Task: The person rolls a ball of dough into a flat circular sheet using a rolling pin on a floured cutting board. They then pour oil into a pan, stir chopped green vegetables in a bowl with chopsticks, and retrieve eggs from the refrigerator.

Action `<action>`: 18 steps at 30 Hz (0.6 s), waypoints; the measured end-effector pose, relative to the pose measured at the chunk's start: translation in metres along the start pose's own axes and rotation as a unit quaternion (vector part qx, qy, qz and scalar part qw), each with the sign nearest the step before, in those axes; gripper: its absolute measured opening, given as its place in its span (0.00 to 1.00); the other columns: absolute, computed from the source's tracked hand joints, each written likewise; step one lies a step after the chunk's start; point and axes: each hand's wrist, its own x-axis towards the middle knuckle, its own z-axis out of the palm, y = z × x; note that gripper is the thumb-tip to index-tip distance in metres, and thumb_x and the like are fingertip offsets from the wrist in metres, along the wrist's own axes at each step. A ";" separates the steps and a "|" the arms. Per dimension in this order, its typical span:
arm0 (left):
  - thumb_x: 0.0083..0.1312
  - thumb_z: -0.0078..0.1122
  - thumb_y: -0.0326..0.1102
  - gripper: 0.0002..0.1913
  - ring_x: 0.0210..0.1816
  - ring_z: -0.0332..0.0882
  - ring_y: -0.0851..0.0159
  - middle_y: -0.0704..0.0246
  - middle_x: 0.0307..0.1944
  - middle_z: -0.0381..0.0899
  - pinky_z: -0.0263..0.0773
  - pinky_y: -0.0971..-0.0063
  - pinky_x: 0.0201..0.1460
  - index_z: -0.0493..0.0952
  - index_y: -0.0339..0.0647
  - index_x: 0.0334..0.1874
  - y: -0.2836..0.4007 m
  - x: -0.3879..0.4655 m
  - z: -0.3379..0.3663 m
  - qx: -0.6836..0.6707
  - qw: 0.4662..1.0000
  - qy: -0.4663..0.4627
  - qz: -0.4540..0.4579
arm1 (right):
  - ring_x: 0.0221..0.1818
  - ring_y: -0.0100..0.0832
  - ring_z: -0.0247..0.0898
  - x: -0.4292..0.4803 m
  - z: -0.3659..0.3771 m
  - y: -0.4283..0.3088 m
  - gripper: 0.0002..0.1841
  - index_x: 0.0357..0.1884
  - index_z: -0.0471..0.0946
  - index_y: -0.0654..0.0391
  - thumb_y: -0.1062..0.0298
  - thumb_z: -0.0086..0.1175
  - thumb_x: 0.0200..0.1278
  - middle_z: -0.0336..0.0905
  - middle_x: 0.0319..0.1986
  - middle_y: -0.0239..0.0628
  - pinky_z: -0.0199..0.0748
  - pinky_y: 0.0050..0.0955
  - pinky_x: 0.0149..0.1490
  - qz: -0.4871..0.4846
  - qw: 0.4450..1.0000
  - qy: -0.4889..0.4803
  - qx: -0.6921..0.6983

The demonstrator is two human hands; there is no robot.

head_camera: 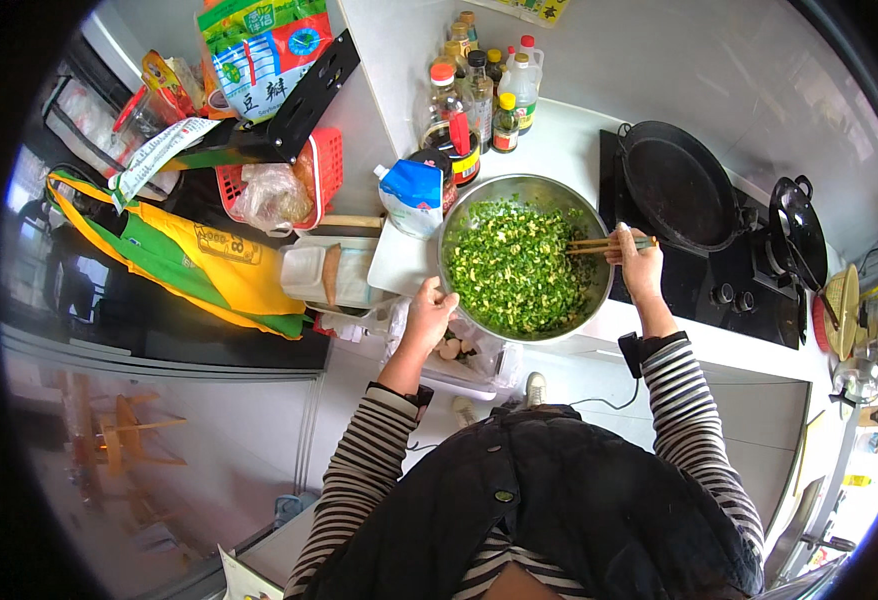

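A wide stainless steel bowl (595,289) stands at the front edge of the white counter. It holds chopped green leaves mixed with small yellow bits (518,262). My left hand (428,315) grips the bowl's rim at the lower left, thumb and fingers close to the metal. In my right hand (640,266) is a pair of wooden chopsticks (590,244), their tips in the greens by the right side of the bowl. A blue and white spouted pouch (411,199) stands just left of the bowl.
Sauce and oil bottles (482,97) crowd the counter's back corner. A black flat pan (675,184) and a black wok (799,232) sit on the hob (686,289) at right. On the left are a red basket (328,169) and a white plastic container (304,274).
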 end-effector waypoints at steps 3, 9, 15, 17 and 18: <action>0.71 0.61 0.30 0.22 0.35 0.77 0.74 0.71 0.36 0.79 0.78 0.76 0.38 0.68 0.35 0.65 -0.001 0.001 -0.002 -0.003 1.000 -0.009 0.011 | 0.25 0.26 0.81 0.001 0.001 0.016 0.18 0.35 0.82 0.64 0.57 0.56 0.73 0.83 0.27 0.37 0.81 0.23 0.33 0.040 0.997 -0.002 0.072; 0.71 0.61 0.31 0.20 0.36 0.77 0.74 0.72 0.37 0.80 0.78 0.76 0.39 0.71 0.36 0.63 0.003 -0.002 0.000 0.004 1.000 0.014 -0.003 | 0.25 0.27 0.81 0.002 0.007 0.021 0.17 0.34 0.80 0.62 0.57 0.54 0.75 0.82 0.27 0.36 0.82 0.24 0.33 0.041 0.990 -0.047 0.123; 0.70 0.62 0.32 0.20 0.35 0.78 0.73 0.71 0.36 0.80 0.78 0.76 0.37 0.72 0.35 0.62 0.005 -0.007 0.003 0.024 0.999 0.039 0.002 | 0.23 0.27 0.80 0.010 0.011 0.028 0.18 0.34 0.80 0.62 0.55 0.55 0.74 0.81 0.28 0.36 0.83 0.24 0.31 0.092 0.979 -0.037 0.180; 0.69 0.62 0.32 0.22 0.32 0.78 0.72 0.70 0.33 0.79 0.80 0.76 0.35 0.71 0.32 0.62 0.004 -0.007 0.004 0.037 0.998 0.049 0.012 | 0.23 0.28 0.79 0.010 0.007 0.031 0.17 0.35 0.79 0.60 0.54 0.54 0.74 0.81 0.28 0.36 0.83 0.24 0.31 0.096 0.974 -0.044 0.202; 0.69 0.62 0.32 0.21 0.33 0.78 0.72 0.69 0.33 0.79 0.79 0.76 0.36 0.71 0.32 0.62 0.003 -0.007 0.005 0.042 0.997 0.060 0.013 | 0.24 0.27 0.79 0.010 0.005 0.032 0.17 0.36 0.79 0.60 0.54 0.54 0.74 0.81 0.28 0.36 0.83 0.24 0.32 0.107 0.971 -0.048 0.206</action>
